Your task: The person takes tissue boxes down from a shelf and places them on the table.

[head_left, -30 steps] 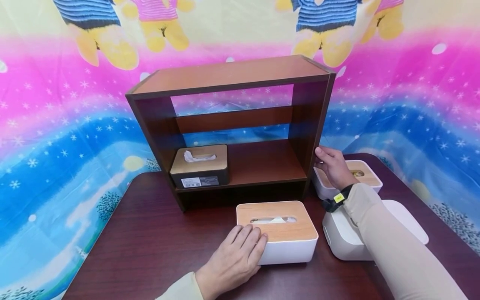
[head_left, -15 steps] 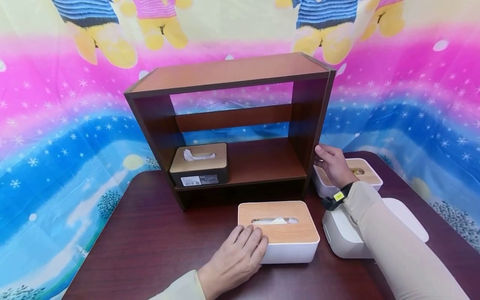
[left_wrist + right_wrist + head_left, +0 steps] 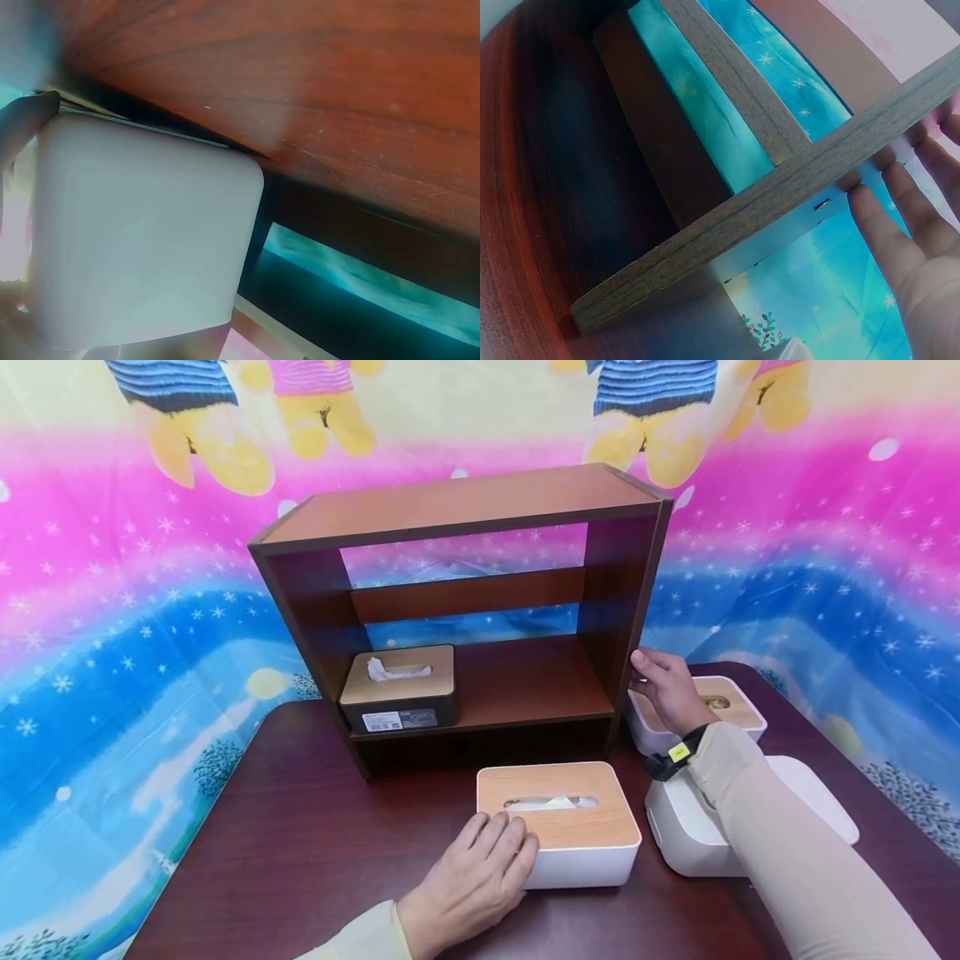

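In the head view, a white tissue box (image 3: 577, 831) with a wood-look lid stands on the table in front of the shelf unit. My left hand (image 3: 472, 881) holds its left end, fingers over the lid's edge. The left wrist view shows the white end of this tissue box (image 3: 150, 232), with a thumb at its lower edge near the table. My right hand (image 3: 667, 689) touches the right side of the brown shelf unit (image 3: 536, 681). Straight fingertips of the right hand (image 3: 919, 255) meet that side panel in the right wrist view.
A dark tissue box (image 3: 397, 692) with a wooden lid sits at the shelf's left end. Right of the shelf unit stand another wood-lidded white tissue box (image 3: 742, 714) and a rounded white box (image 3: 690, 843), partly hidden by the right arm. A printed cloth (image 3: 135, 693) hangs behind the table.
The white tissue box and my left hand have shifted very slightly to the right. My right hand stays against the shelf unit's side.
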{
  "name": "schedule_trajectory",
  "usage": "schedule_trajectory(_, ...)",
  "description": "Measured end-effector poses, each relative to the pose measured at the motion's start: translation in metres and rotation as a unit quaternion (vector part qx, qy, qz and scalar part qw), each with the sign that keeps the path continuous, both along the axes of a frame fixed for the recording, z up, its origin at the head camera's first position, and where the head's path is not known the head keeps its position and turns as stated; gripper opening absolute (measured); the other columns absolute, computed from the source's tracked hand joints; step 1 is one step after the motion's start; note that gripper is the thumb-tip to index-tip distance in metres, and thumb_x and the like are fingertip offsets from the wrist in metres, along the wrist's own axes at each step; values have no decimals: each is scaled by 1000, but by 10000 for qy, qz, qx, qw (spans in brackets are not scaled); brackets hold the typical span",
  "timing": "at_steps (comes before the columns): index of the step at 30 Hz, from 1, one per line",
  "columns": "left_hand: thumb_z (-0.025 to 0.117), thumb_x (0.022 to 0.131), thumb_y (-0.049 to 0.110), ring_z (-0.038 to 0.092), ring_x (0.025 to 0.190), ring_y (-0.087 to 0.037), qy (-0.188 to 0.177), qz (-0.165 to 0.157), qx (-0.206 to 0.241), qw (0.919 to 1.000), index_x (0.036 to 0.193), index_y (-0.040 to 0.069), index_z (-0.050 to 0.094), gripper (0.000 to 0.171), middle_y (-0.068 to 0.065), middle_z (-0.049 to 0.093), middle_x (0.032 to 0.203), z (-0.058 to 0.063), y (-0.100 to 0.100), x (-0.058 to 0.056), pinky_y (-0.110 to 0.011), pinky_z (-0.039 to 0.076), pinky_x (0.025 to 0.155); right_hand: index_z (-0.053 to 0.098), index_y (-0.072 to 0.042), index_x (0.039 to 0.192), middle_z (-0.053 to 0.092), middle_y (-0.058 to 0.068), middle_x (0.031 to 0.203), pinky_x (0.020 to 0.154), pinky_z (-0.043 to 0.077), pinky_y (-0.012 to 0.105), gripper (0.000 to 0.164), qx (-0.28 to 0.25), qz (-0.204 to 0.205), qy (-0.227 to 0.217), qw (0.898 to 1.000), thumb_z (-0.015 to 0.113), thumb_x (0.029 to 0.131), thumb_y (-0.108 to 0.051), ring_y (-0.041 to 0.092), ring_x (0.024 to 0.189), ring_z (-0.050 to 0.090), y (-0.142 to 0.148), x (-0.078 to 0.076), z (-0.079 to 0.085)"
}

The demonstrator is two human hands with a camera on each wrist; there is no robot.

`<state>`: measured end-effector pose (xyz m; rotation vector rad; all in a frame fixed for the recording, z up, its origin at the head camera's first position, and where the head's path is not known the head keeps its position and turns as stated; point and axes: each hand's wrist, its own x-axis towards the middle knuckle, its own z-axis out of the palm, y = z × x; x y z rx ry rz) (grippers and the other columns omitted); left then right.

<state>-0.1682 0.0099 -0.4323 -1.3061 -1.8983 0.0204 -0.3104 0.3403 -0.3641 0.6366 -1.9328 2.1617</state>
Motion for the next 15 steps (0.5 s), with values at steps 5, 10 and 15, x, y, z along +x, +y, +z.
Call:
schedule_trajectory(5,37,79,19,52,88,-34,72,15,-27,10000,103,-1,54,36,-17,51,98,3,0,2,-43,42,70,50,2,124,56,10,117,80,47,30,36,-8,-20,-31,10000,44,94,-17,19,97,57,0,1,1)
schedule_trajectory(10,35,81,18,52,86,-33,159,3,19,9999,102,-1,55,34,-17,52,98,4,1,3,-42,43,70,49,3,125,56,10,117,79,47,30,36,-17,-11,-45,10000,44,94,-16,19,97,57,1,1,-1)
schedule_trajectory(15,35,83,14,52,85,-34,274,-41,-2,9996,101,-1,55,31,-17,52,97,1,2,2,-42,43,69,49,1,125,57,9,116,80,47,29,36,-39,-13,-67,10000,44,94,-17,19,97,57,1,1,0)
